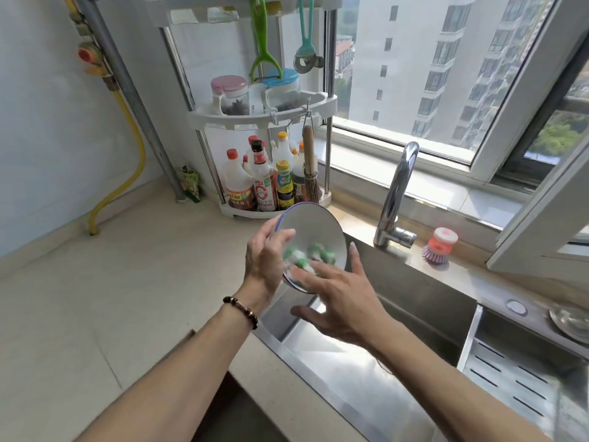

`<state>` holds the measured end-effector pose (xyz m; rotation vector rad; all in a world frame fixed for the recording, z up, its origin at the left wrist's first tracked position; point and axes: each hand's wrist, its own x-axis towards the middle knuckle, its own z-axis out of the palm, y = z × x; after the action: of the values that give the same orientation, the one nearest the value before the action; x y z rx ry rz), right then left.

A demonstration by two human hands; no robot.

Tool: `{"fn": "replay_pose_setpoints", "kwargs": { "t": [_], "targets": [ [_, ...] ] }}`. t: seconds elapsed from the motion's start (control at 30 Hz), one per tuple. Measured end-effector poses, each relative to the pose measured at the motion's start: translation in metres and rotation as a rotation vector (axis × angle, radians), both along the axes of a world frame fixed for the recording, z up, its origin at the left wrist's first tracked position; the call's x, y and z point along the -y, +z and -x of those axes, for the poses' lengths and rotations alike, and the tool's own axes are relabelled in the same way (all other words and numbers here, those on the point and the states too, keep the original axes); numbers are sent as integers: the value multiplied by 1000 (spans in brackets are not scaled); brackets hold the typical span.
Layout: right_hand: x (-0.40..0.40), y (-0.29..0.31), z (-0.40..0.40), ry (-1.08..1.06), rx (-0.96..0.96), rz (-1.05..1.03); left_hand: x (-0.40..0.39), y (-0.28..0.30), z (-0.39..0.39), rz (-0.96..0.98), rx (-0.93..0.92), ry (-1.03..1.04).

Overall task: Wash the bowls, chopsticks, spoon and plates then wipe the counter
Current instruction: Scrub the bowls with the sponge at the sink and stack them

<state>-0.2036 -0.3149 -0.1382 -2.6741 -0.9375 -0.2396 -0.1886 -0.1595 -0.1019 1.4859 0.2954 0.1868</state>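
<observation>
The left hand (pixel 266 260) grips a tilted bowl (pixel 314 228) above the sink's (pixel 366 371) left edge. The right hand (pixel 338 298), fingers spread, presses a green cloth (pixel 306 255) inside it.

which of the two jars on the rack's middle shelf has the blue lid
The right jar, behind the hanging green peeler. The left jar beside it has a pink lid.
</observation>
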Motion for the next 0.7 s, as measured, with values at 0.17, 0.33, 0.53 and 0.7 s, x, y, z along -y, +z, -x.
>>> {"fn": "replay_pose_setpoints", "kwargs": {
  "t": [0.17, 0.33, 0.53, 0.7],
  "targets": [
    [8, 17, -3, 14, -159, 187, -9, -5, -5, -91, -54, 9],
    [6, 21, 2, 45, -415, 26, -17, -7, -4, -168, -145, -121],
    [-10, 13, -1, -13, -492, -9, -14, -3, -6, -106, -286, -325],
    [-11, 20, 12, 185, -658, -206, -23, -4, -5, -115, -230, -256]
  ]
}}
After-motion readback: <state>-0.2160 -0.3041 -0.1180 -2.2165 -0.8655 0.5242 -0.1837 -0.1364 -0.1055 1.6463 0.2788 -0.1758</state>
